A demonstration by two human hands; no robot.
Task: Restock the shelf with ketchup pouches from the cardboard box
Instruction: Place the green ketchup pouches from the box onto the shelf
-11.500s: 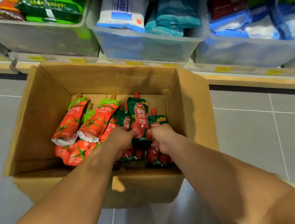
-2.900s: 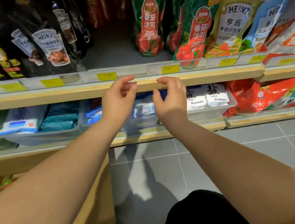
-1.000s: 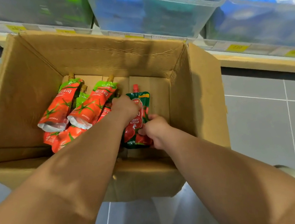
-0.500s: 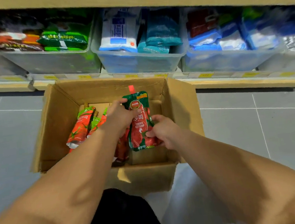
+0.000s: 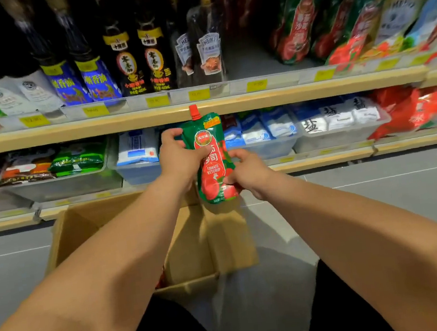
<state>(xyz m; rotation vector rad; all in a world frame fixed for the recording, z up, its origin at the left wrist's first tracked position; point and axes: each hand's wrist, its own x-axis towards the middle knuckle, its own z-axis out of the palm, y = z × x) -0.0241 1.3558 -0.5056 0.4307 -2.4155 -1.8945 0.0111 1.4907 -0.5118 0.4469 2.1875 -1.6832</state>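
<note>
- Head view: the left hand has its grip clamped on the upper left part of a ketchup pouch, with the thumb laid across the front label and the fingers curled behind the top edge.
- The right hand has its grip clamped on the lower right edge of the same pouch, fingers curled at the bottom corner.
- Held between both hands, the ketchup pouch stands upright in the air. It is green at the top and red with tomatoes below, and it reads "TOMATO KETCHUP".
- Its red cap points up and overlaps the wooden front edge of the shelf.
- Just below the pouch and under the left forearm, the cardboard box sits open on the grey floor, close to the lowest shelf board.
- Behind the hands, clear bins on the lower level hold white and blue bags.
- On the shelf above, a bare gap lies far and slightly right of the pouch.
- Right of that gap stand matching green and red shelved pouches, blurred.
- Left of the gap stand dark sauce pouches, then dark bottles.
- Yellow price tags line the shelf rail.
</note>
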